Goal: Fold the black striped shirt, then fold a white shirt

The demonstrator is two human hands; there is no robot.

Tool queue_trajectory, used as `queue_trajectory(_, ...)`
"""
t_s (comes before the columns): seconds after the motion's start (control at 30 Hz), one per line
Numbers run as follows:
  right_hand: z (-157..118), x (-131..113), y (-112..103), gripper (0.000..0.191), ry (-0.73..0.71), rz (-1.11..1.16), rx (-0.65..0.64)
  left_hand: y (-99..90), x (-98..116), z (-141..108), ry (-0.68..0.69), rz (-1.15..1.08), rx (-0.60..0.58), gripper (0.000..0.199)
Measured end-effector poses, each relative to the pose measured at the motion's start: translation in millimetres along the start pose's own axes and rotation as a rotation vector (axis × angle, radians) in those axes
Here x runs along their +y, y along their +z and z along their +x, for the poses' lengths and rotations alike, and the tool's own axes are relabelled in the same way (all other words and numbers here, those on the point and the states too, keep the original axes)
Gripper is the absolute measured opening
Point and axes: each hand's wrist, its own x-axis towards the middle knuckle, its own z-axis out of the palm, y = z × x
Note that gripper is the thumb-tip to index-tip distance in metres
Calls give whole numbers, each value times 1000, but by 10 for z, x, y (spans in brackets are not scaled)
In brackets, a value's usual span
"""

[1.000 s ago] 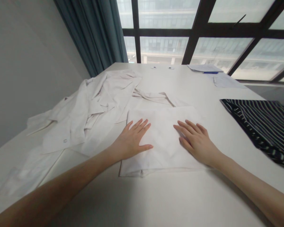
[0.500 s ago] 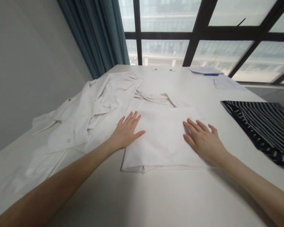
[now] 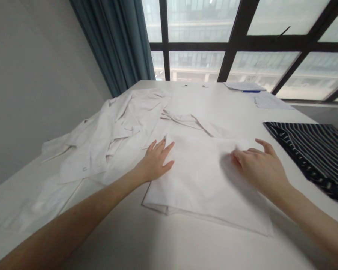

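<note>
A folded white cloth lies on the white table in front of me, its near edge slanting down to the right. My left hand rests on its left edge with the fingers spread. Over its right part, my right hand is closed, thumb and fingertips pinching the cloth, with the little finger sticking out. A shadow falls on the cloth beneath the right hand, and its fingertips are slightly blurred. Behind the folded part, a narrow strip of white fabric runs across the table.
A crumpled white garment covers the left of the table. At the right lies a black-and-white striped cloth. Papers and a blue pen are at the back right, before the window. A blue curtain hangs behind.
My right hand has gone from lying flat with fingers apart to pinching the cloth, and has moved right. The cloth's near right corner now reaches farther toward me. My left hand has barely moved.
</note>
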Motion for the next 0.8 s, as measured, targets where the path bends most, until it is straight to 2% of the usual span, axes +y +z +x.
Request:
queue_trajectory(0.1,86,86,174,32,24,130,69,-32,66,-13,58,-36,-17,62)
queue_trajectory(0.23,142,141,376,38,104,325,43,-41,114,-21,82,-79,-13,64)
queue_trajectory(0.47,125,209,530,41,198,297,6,-24,99,-1,41,-211,-21,58)
queue_trajectory(0.57,143,275,500,38,192,409,7,-41,60,32,-26,-349,-25,58)
queue_trajectory(0.63,154,321,425,35,121,513,33,-59,25,70,-94,-501,-10,60)
queue_trajectory(0.8,132,359,177,35,-5,527,205,-77,-24,238,-282,-1018,100,68)
